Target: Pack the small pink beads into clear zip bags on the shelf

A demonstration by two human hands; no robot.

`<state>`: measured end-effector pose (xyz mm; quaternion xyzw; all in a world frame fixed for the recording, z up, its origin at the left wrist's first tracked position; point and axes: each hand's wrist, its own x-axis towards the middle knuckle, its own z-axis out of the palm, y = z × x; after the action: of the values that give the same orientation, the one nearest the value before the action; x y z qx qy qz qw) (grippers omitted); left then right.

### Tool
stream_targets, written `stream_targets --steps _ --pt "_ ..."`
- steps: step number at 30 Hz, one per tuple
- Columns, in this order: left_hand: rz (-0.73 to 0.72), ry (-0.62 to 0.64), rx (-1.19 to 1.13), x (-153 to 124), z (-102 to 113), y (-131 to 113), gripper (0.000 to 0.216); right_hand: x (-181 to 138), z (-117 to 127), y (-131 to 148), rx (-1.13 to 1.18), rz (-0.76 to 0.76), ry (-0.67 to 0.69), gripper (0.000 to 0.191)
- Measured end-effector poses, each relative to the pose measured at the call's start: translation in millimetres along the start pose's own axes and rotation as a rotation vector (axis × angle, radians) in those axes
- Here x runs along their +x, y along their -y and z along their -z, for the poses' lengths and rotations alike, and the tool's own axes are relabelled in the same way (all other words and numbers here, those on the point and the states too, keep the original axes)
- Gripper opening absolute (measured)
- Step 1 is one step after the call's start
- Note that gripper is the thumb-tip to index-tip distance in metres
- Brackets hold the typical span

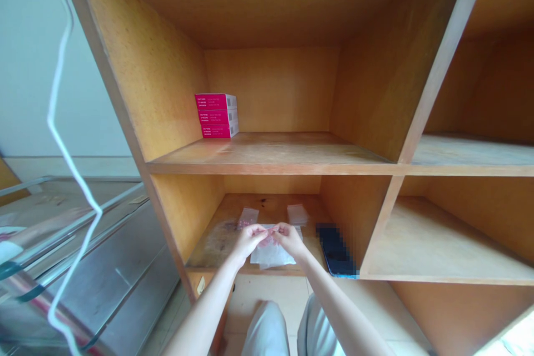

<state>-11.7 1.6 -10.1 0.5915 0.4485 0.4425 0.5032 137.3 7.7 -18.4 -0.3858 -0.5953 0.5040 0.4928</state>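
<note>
My left hand [249,238] and my right hand [288,237] meet over the lower wooden shelf [217,250], fingertips pinched together on a small clear plastic bag [269,232] with something pinkish in it. Under them lies a pile of clear bags [271,256]. Two more small clear bags lie further back, one [247,216] to the left and one [297,213] to the right. What is inside the held bag is too small to make out.
A dark phone [336,251] lies on the same shelf to the right of my hands. Three stacked pink boxes [217,115] stand on the upper shelf [271,158] at its back left. A metal counter [104,272] is at the left; a white cable [67,167] hangs close to the camera.
</note>
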Motion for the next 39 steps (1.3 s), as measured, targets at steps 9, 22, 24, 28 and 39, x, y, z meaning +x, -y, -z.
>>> stream_targets --steps 9,22,24,28,39 --pt "0.061 -0.044 0.059 -1 1 -12 0.026 0 3 -6 0.030 0.017 -0.007 0.030" --pt "0.100 0.011 0.039 -7 15 -21 0.033 -13 16 28 0.024 -0.105 0.020 0.043" --pt "0.091 -0.012 0.037 -7 15 -19 0.032 -14 16 28 0.025 -0.084 0.039 0.044" --pt "0.093 -0.038 0.021 -5 14 -18 0.031 -16 14 25 0.050 -0.039 0.053 0.046" --pt "0.083 -0.172 -0.047 2 9 -8 0.038 -27 6 6 0.029 0.130 -0.090 0.045"
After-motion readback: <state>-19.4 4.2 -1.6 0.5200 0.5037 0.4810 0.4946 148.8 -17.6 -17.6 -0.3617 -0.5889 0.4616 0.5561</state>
